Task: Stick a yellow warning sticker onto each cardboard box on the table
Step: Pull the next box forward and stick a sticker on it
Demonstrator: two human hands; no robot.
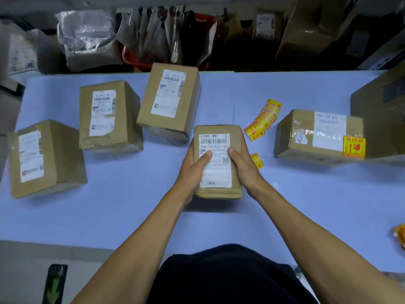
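A small cardboard box [218,161] sits on the pale bench [131,211], gripped from both sides: the left hand [194,170] curls round its left edge with the thumb on the white shipping label, the right hand [240,163] likewise on the right edge. Just right of the right hand lies a loose yellow sticker [256,160]; beyond it, a fanned strip of stickers [264,119]. Further right stands a stickered box [317,134]. Three unstickered boxes [109,115] stand left of the left hand.

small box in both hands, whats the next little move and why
Probably free the right hand and pick up the loose sticker beside it: the small box, also held by the left hand, shows only a shipping label.
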